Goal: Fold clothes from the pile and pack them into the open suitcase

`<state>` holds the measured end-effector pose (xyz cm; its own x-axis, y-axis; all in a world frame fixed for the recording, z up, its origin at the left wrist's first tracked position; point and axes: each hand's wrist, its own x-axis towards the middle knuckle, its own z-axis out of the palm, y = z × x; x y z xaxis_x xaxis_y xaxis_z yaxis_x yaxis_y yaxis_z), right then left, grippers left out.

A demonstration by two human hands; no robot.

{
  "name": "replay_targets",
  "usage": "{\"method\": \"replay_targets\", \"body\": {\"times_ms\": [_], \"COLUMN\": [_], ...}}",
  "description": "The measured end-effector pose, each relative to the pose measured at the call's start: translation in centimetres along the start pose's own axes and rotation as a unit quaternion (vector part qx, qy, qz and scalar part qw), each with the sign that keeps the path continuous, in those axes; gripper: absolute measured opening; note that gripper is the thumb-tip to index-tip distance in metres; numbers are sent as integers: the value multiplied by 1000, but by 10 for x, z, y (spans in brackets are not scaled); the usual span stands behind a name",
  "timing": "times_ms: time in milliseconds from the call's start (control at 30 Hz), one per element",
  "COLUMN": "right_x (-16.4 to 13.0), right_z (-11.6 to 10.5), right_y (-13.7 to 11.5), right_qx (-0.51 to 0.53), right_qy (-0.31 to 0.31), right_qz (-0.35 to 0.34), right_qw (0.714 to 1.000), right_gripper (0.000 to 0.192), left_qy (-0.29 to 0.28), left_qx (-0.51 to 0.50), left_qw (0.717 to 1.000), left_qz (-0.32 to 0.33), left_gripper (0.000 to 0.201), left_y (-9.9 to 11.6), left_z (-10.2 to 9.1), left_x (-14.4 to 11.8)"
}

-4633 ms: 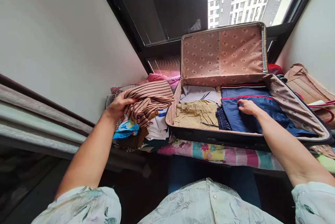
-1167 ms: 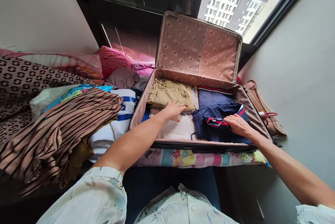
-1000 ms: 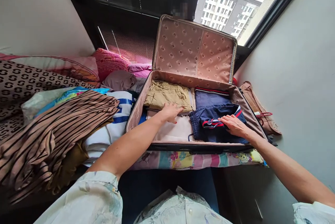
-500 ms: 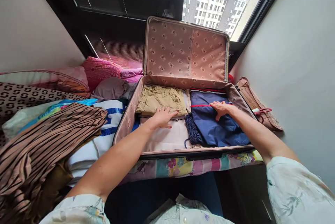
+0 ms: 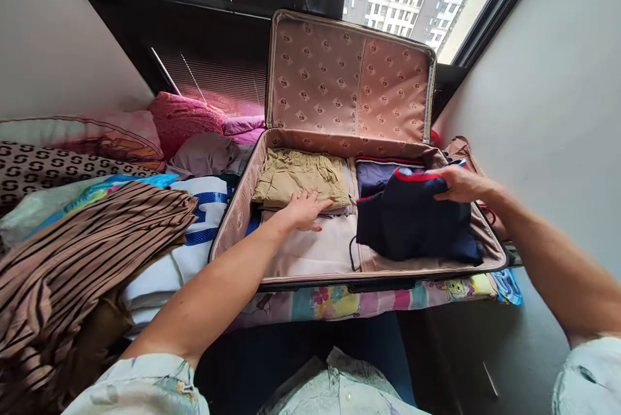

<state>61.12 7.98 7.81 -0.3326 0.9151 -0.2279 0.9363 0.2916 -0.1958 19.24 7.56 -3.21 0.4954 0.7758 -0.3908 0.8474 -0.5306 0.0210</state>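
Note:
An open suitcase (image 5: 239, 221) with pink patterned lining lies in front of me, its lid (image 5: 320, 79) standing up at the back. My left hand (image 5: 301, 211) rests with spread fingers on the folded khaki shorts (image 5: 301, 176) in the left half. Below them lies a pale pink folded garment (image 5: 310, 248). On the right, my right hand (image 5: 458, 183) grips the red-trimmed edge of a folded navy garment (image 5: 417, 224) and lifts that edge; its exact kind is unclear. Another blue folded garment (image 5: 376, 176) with a striped band lies behind it.
At the left are a brown striped garment (image 5: 97, 234), white folded clothing with blue stripes (image 5: 206, 208) and pink bedding (image 5: 187, 114). A brown bag-like item (image 5: 460, 148) stands between suitcase and right wall (image 5: 557, 143). Flowered fabric (image 5: 334, 303) lies beneath the suitcase.
My right hand has closed on the navy garment's red-trimmed edge and raised it, moving to the right. The left hand stays on the khaki shorts. The view has shifted slightly.

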Motion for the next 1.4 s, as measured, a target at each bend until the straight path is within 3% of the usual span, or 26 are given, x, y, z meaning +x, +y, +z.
{"method": "replay_targets", "body": {"times_ms": [100, 200, 267, 367, 467, 533, 667, 833, 1000, 1133, 1233, 1333, 1400], "right_x": [23, 71, 107, 146, 158, 152, 120, 89, 104, 120, 129, 138, 141], "right_z": [-55, -73, -50, 21, 84, 102, 106, 139, 162, 156, 143, 131, 130], "right_y": [21, 34, 34, 27, 24, 26, 9, -53, -78, -69, -49, -17, 5], "right_qx": [28, -3, -50, -70, -49, -51, -79, -140, -190, -161, -56, 99, 208], "right_qy": [3, 29, 76, 88, 47, 45, 99, 87, 106, 94, 111, 175, 223], "right_qz": [5, 68, 128, 176, 185, 190, 171, 58, 112, 110, 170, 238, 249], "right_qw": [1000, 997, 988, 978, 980, 979, 977, 985, 970, 976, 978, 950, 919], "right_gripper": [37, 38, 53, 88, 89, 83, 83, 113, 98, 87, 69, 39, 32], "left_qy": [-3, -7, -14, -22, -25, -24, -30, -25, -1, 51, 60, 59, 59], "left_qx": [-10, -16, -14, -16, -16, -17, -22, -14, -26, -38, -40, -43, -49], "left_qw": [1000, 1000, 1000, 1000, 1000, 1000, 999, 1000, 1000, 996, 994, 993, 992], "left_qz": [-5, -8, -8, -7, -4, -6, -7, -6, -18, -63, -88, -97, -100], "left_gripper": [94, 92, 92, 93, 94, 94, 94, 94, 101, 97, 94, 93, 93], "left_y": [0, -1, -1, -3, -4, -5, -4, 0, -5, -15, -21, -26, -29], "left_z": [0, -2, -3, -3, -2, -1, 0, -1, 2, 11, 17, 21, 23], "left_x": [0, 0, -1, -1, 0, 1, 2, 2, 3, 8, 10, 12, 14]}}
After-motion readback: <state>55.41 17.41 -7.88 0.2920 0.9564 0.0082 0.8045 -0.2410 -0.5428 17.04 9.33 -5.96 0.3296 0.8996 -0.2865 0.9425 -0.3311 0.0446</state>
